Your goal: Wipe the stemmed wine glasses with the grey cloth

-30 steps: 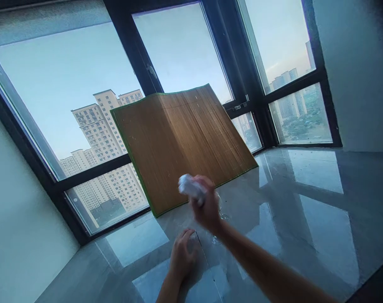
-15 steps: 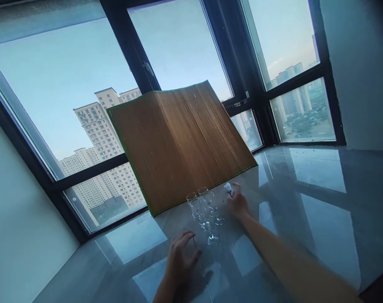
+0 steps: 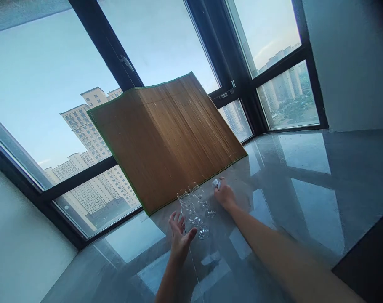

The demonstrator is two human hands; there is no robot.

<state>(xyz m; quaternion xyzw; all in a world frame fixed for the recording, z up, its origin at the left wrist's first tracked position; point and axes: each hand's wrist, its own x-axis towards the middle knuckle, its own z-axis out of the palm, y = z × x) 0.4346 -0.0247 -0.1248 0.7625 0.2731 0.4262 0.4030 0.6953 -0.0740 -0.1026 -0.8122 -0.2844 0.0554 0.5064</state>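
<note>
Several clear stemmed glasses (image 3: 196,206) stand close together on the glossy grey surface (image 3: 273,189). Just left of them is my left hand (image 3: 179,237), its fingers spread and thumb apart, holding nothing; whether it touches a glass I cannot tell. On the right side of the glasses, my right hand (image 3: 224,195) is closed on a small crumpled white cloth or tissue (image 3: 216,184), which pokes out at the fingertips. A small gap lies between that hand and the glasses.
Behind the glasses a brown slatted mat (image 3: 169,143) with a green edge leans against the dark window frame (image 3: 87,168). A pale wall (image 3: 17,235) rises at the left, another (image 3: 352,67) at the right. A dark area is at the lower right.
My left hand has moved up closer to the glasses and its fingers have spread. My right hand still holds the white cloth or tissue. The whole view has shifted, with things further left.
</note>
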